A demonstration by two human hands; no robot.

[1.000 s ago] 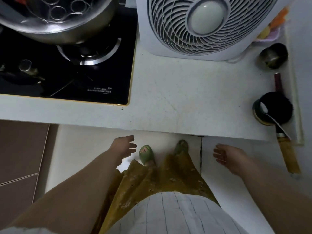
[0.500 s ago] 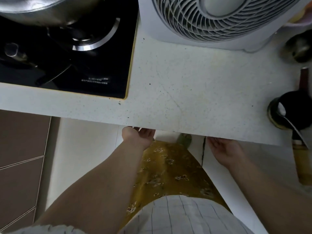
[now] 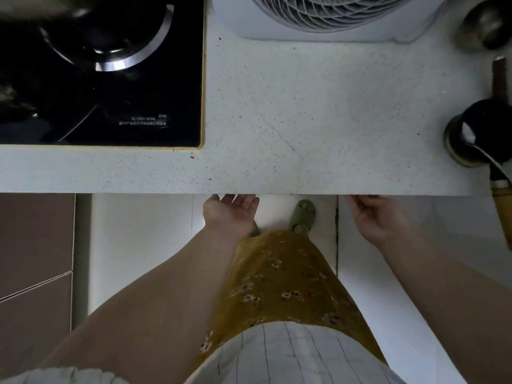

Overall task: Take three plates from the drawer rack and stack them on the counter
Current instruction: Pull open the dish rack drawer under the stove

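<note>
I look straight down at a white speckled counter (image 3: 304,106). My left hand (image 3: 228,214) is palm up just below the counter's front edge, and its fingertips are hidden under the edge. My right hand (image 3: 376,217) is at the same edge further right, fingers curled upward and partly hidden. Whether either hand grips anything under there cannot be seen. No plates and no drawer rack are visible.
A black glass hob (image 3: 105,79) with a burner fills the counter's left. A white fan (image 3: 327,18) stands at the back. At the right are a dark jar with a spoon (image 3: 476,137), a metal cup (image 3: 484,23) and a wooden-handled tool (image 3: 502,206). Brown cabinet fronts (image 3: 36,259) are at lower left.
Both hands rose from beside my skirt to the counter's front edge, fingertips now under it. My view tilted further down and moved closer to the counter.
</note>
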